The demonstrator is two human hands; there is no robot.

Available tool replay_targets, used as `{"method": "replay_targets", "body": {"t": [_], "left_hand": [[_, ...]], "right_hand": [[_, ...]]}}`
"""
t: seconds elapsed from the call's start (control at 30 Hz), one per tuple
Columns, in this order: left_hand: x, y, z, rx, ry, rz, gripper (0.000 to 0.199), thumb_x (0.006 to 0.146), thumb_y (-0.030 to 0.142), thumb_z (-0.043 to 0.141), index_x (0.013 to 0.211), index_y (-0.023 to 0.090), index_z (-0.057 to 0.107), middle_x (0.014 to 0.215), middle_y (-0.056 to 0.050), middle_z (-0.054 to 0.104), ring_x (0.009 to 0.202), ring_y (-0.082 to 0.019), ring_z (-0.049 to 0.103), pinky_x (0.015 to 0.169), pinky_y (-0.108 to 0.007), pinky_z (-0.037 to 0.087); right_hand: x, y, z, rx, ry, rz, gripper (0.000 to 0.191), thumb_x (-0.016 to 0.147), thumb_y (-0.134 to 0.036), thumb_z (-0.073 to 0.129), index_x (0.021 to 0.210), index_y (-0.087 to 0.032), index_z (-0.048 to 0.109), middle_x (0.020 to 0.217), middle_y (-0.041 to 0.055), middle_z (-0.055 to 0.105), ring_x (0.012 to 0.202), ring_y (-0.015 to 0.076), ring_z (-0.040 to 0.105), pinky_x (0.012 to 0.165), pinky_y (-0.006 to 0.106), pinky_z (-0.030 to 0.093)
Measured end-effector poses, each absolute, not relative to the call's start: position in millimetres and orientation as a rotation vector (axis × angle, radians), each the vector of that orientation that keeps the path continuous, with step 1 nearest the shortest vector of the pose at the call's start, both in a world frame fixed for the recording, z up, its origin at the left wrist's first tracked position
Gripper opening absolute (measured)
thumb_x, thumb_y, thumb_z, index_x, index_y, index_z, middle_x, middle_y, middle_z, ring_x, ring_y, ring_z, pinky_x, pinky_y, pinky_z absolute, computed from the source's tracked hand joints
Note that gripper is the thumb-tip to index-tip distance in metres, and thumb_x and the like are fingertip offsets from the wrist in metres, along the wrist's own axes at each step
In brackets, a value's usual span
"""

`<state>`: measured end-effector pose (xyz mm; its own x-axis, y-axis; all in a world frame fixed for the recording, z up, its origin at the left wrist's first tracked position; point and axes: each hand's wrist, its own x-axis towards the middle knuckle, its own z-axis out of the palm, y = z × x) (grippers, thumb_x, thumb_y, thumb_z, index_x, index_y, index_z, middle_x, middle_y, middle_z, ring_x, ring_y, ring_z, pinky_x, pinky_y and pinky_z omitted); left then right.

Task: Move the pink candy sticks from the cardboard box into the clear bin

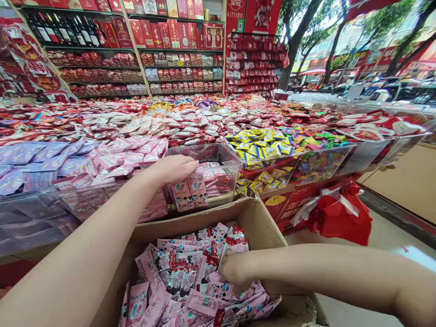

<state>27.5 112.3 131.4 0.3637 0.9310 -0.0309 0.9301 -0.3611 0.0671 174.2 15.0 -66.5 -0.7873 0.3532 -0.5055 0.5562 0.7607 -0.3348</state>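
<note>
My left hand (180, 168) is at the front left corner of a clear plastic bin (223, 181), its fingers close together. What they hold, if anything, is hidden. Two pink cartoon-printed packets (190, 190) stand upright against the bin's front wall below it, with more small pink and red packets inside. Down in an open cardboard box (265, 222), my right hand (235, 270) is curled among loose pink candy packets (184, 272). Its fingertips are sunk between the packets, some of which have red ends.
Pink packets (132, 156) and lilac packets (34, 163) heap up in bins on the left. Yellow packets (262, 145) and colourful sweets (316, 145) fill bins to the right. A red bag (340, 215) hangs at the stall's front. Shelves with bottles (64, 32) stand behind.
</note>
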Motion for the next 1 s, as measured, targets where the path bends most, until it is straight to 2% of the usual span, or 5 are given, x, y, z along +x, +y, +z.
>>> {"method": "replay_targets", "body": {"t": [0.17, 0.53, 0.77, 0.87, 1.0], "left_hand": [[25.1, 115.5, 129.3, 2.524, 1.763, 0.017, 0.048, 0.078, 0.044, 0.024, 0.093, 0.019, 0.062, 0.096, -0.005, 0.066, 0.085, -0.024, 0.059, 0.076, -0.030, 0.042], [27.2, 115.5, 130.8, 2.549, 1.753, -0.005, 0.046, 0.077, 0.043, 0.023, 0.085, 0.019, 0.061, 0.093, -0.005, 0.066, 0.082, -0.023, 0.059, 0.070, -0.028, 0.043], [28.4, 115.8, 127.6, 2.518, 1.779, 0.010, 0.040, 0.075, 0.040, 0.026, 0.076, 0.020, 0.060, 0.078, -0.002, 0.066, 0.070, -0.021, 0.058, 0.064, -0.026, 0.041], [29.4, 114.0, 127.8, 2.505, 1.795, 0.017, 0.038, 0.075, 0.040, 0.027, 0.072, 0.020, 0.059, 0.066, -0.001, 0.063, 0.064, -0.020, 0.057, 0.058, -0.026, 0.039], [31.6, 110.6, 129.7, 2.511, 1.799, 0.028, 0.038, 0.075, 0.040, 0.026, 0.068, 0.020, 0.057, 0.061, -0.001, 0.059, 0.061, -0.020, 0.056, 0.055, -0.027, 0.038]], "right_hand": [[164.2, 8.9, -94.1, 0.607, 2.511, -0.462, 0.007, 0.058, -0.025, 0.065, 0.063, -0.021, 0.062, 0.078, 0.0080, 0.066, 0.076, 0.0241, 0.062, 0.062, 0.034, 0.047], [171.8, 6.5, -61.9, 0.636, 2.503, -0.489, 0.014, 0.071, -0.021, 0.054, 0.080, -0.018, 0.064, 0.083, 0.0076, 0.066, 0.079, 0.0224, 0.061, 0.055, 0.028, 0.044], [188.9, 33.1, -34.1, 1.303, 2.566, -1.548, 0.017, 0.070, -0.029, 0.061, 0.074, -0.013, 0.056, 0.061, -0.0013, 0.054, 0.055, 0.0099, 0.049, 0.048, 0.020, 0.036], [193.3, 36.9, -31.8, 1.271, 2.253, -2.247, 0.020, 0.067, -0.025, 0.063, 0.079, -0.014, 0.052, 0.062, -0.0034, 0.053, 0.052, 0.0074, 0.049, 0.046, 0.018, 0.037], [194.5, 37.4, -25.9, 1.173, 2.033, -2.625, 0.026, 0.067, -0.034, 0.064, 0.081, -0.014, 0.052, 0.070, -0.0003, 0.058, 0.056, 0.0087, 0.054, 0.050, 0.019, 0.043]]}}
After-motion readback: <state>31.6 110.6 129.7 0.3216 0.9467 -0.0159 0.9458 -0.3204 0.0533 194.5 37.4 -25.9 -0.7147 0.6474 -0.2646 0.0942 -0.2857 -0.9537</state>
